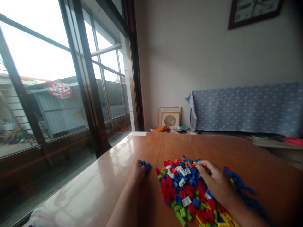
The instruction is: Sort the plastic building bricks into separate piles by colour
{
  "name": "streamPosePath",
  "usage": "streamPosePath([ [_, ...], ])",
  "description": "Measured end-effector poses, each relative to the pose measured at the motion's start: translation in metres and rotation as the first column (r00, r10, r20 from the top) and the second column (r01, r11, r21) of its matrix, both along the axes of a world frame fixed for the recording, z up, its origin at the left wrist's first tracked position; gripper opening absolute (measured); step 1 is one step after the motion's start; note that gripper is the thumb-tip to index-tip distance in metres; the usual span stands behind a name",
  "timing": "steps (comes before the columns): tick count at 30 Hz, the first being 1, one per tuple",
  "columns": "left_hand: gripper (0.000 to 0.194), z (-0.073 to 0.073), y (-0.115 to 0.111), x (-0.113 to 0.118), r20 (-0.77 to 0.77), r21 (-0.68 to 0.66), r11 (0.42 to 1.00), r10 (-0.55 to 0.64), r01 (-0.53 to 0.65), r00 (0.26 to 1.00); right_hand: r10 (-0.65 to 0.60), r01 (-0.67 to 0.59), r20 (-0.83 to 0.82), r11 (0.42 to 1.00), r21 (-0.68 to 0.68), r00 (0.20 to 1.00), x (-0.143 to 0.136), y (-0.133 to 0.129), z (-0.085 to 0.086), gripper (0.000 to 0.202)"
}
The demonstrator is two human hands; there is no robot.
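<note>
A heap of small toy bricks [182,186] in red, blue, white, green, yellow and orange lies on the brown table [201,145]. Left of the heap, my left hand [138,172] is closed around the near side of some joined blue bricks [147,167]. My right hand [214,178] reaches over the far right part of the heap, thumb and index finger pressed together; whatever is between the fingertips is too small to make out. More blue bricks [239,183] lie to the right, partly behind my right forearm.
A large window [66,116] runs along the left side. Past the table's far edge are a framed picture [170,119], an orange cloth [161,129] and a blue patterned cover [243,108]. A clock [255,11] hangs on the wall.
</note>
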State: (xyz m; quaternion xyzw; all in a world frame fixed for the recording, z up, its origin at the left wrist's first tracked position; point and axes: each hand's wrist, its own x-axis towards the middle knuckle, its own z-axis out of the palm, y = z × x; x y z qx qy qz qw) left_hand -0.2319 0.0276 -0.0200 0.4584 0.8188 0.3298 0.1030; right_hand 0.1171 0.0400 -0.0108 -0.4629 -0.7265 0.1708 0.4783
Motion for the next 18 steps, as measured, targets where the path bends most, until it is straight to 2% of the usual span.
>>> streamPosePath([
  [4,0.029,0.0022,-0.001,0.0023,-0.019,-0.034,0.999,-0.021,0.02,1.0,-0.023,0.023,0.003,1.0,0.002,1.0,0.0012,-0.0011,0.003,0.032],
  [9,0.055,0.0016,-0.0044,0.006,-0.126,-0.095,0.992,-0.097,0.085,0.987,-0.025,0.025,0.018,1.0,0.012,1.0,0.0014,-0.0026,0.0048,0.031],
  [12,0.052,-0.0015,-0.004,0.0049,-0.183,-0.132,0.988,-0.102,0.079,0.978,-0.025,0.025,0.022,1.0,0.006,0.999,0.0015,-0.0021,0.0046,0.032],
  [18,0.048,-0.0032,-0.0009,0.0019,-0.195,-0.133,0.991,-0.057,0.031,0.979,-0.017,0.017,0.019,1.0,0.005,1.0,0.0015,-0.001,0.0057,0.035],
])
